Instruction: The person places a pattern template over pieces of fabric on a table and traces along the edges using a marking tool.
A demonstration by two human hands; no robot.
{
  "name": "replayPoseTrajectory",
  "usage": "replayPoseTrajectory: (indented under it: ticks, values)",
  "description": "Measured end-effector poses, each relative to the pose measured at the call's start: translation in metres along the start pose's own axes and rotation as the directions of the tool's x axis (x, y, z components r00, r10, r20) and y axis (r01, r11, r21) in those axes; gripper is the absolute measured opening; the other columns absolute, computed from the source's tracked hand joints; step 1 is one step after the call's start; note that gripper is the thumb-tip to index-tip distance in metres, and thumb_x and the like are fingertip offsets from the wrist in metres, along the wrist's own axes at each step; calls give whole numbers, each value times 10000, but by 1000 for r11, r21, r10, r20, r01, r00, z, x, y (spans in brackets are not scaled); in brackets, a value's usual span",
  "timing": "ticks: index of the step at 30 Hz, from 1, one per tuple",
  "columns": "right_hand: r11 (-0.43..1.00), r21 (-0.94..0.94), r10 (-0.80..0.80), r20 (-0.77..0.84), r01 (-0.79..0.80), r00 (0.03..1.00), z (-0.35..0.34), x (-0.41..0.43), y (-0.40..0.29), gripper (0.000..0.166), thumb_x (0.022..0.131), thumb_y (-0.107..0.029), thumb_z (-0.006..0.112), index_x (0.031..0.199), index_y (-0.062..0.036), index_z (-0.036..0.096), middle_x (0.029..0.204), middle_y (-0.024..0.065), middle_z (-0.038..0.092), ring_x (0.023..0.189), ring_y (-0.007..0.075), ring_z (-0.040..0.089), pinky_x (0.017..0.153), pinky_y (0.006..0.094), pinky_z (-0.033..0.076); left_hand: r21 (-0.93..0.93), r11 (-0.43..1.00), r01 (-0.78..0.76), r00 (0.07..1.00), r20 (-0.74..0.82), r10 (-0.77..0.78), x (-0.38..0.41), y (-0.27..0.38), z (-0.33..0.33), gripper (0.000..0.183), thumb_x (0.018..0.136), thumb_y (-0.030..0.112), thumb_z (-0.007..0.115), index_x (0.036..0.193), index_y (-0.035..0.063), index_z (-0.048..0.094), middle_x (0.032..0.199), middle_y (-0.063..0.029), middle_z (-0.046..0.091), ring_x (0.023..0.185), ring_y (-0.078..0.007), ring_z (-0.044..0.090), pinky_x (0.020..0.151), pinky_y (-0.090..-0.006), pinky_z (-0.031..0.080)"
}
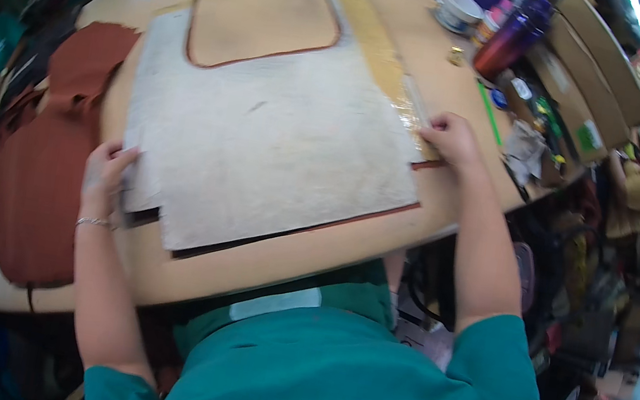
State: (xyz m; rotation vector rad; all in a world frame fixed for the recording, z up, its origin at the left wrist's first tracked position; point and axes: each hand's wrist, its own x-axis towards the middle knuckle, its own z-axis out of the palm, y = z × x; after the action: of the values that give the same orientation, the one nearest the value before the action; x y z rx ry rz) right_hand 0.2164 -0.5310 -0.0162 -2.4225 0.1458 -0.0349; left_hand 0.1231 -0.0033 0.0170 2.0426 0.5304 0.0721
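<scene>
A large flat whitish panel [267,135] with a U-shaped cutout on its far side is spread over the table in front of me. Shiny yellow tape [377,39] covers its right-hand strip, and thin reddish-brown edging shows along the cutout and the near edge. My left hand [106,172] pinches the panel's left edge near the lower corner. On the opposite side, my right hand [452,140] grips the taped edge between thumb and fingers. The near edge appears slightly raised, with a dark shadow beneath it.
Reddish-brown leather pieces [39,187] lie on the table [257,281] at the left. Toward the far right stand a white tub [458,12], a purple-red bottle [512,39] and cardboard boxes [591,73]. A green stick [489,112] and a crumpled cloth [524,149] lie nearby.
</scene>
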Motion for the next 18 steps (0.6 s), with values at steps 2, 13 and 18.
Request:
replayPoseTrajectory:
  ticks: [2, 13, 18]
  values:
    - [999, 29, 32, 1, -32, 999, -4, -2, -1, 312, 642, -208, 767, 823, 8, 632, 743, 97, 630, 659, 156, 593, 611, 293, 483, -42, 999, 7, 1000, 23, -6, 2, -3, 7, 360, 753, 160, 673, 1023, -38, 539, 775, -37, 563, 670, -100, 522, 595, -236, 442]
    - [996, 78, 30, 19, -31, 999, -13, -7, 5, 305, 633, -167, 789, 792, 2, 591, 697, 66, 589, 624, 135, 561, 568, 270, 471, -125, 992, -13, 997, 68, 22, -6, -10, 27, 383, 746, 44, 664, 1057, -23, 452, 922, -72, 571, 782, -128, 560, 718, -251, 474]
    - [997, 55, 45, 19, -46, 999, -13, -9, -2, 305, 630, -167, 789, 789, -2, 588, 697, 64, 587, 622, 135, 552, 577, 272, 469, 48, 997, -62, 998, 22, 61, -3, -12, 27, 448, 726, 60, 680, 1107, -41, 467, 938, -84, 576, 794, -143, 564, 724, -257, 473]
